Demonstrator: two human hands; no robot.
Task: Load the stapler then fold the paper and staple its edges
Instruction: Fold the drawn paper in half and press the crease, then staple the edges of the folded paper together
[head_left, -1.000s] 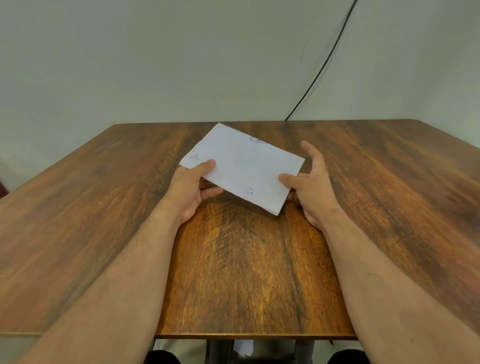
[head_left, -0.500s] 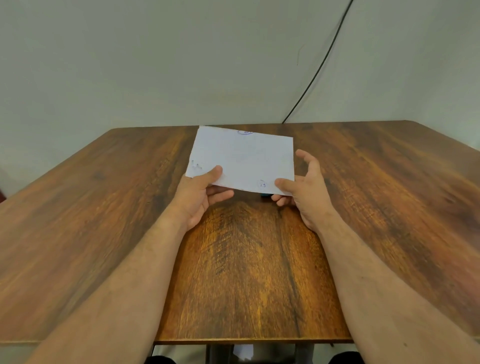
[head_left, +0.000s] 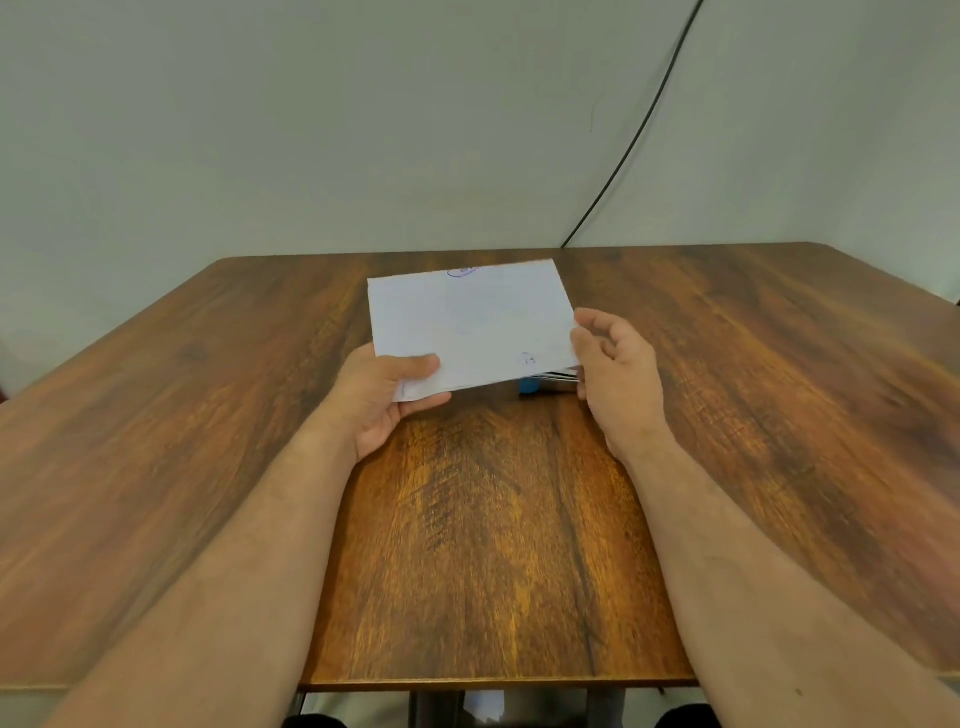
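A folded white paper (head_left: 472, 322) with small blue pen marks is held just above the wooden table (head_left: 488, 545). My left hand (head_left: 387, 400) pinches its near left corner, thumb on top and fingers underneath. My right hand (head_left: 615, 371) is at the paper's right edge with loosely curled fingers, the thumb touching that edge without a clear grip. A blue stapler (head_left: 531, 385) with a metal part peeks out from under the paper's near right corner; most of it is hidden.
A black cable (head_left: 631, 140) runs down the pale wall to the table's back edge. The table's near edge is close to my body, with a scrap of white on the floor below it.
The paper has turned counter-clockwise and squared up with the table. My right hand let go of the near right corner and moved to the right edge. The stapler shows more.
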